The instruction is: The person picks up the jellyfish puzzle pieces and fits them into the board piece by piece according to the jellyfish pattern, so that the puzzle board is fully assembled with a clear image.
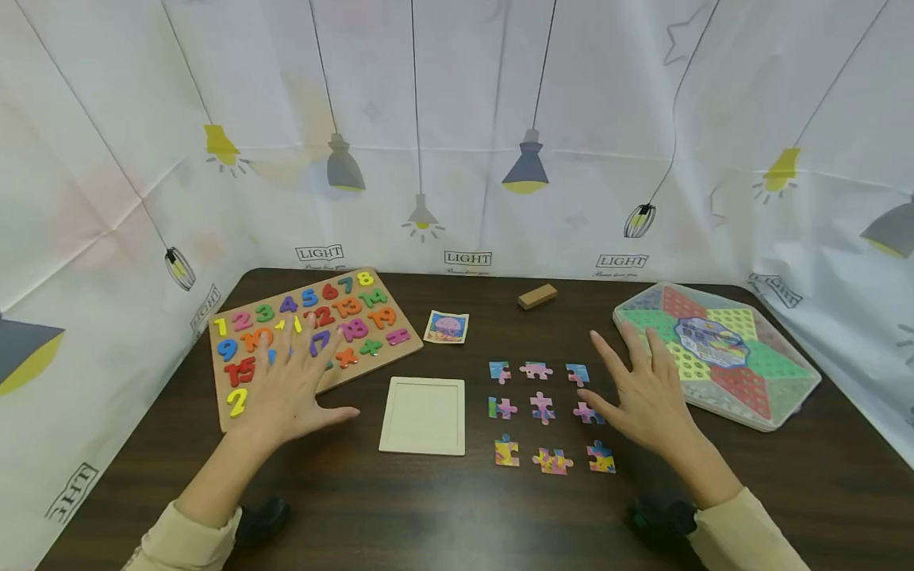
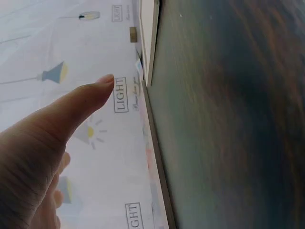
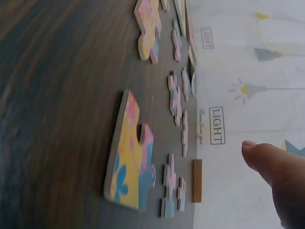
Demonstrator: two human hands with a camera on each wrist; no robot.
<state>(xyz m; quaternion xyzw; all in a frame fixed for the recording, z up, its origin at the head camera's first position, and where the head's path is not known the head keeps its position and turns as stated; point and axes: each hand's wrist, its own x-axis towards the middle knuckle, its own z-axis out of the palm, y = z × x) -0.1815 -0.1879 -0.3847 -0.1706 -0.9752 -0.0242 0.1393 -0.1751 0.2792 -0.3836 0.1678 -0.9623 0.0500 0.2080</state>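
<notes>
My left hand (image 1: 289,392) is spread over the lower right part of a wooden number board (image 1: 407,357) with colourful numerals; its fingers hold nothing. In the left wrist view the thumb (image 2: 71,107) stretches out straight. My right hand (image 1: 650,392), also spread and holding nothing, is beside several jigsaw pieces (image 1: 542,407) laid out in three rows. The nearest corner piece (image 3: 131,157) looks large in the right wrist view, yellow, pink and blue. Between the hands lies a square, cream puzzle frame (image 1: 423,416). Behind it is a small picture card (image 1: 446,327) with a pink creature.
A hexagonal game board (image 1: 721,349) in a clear case lies at the right. A small wooden block (image 1: 537,296) sits near the back edge of the dark table (image 1: 428,515). A white curtain (image 1: 457,95) printed with lamps hangs behind the table.
</notes>
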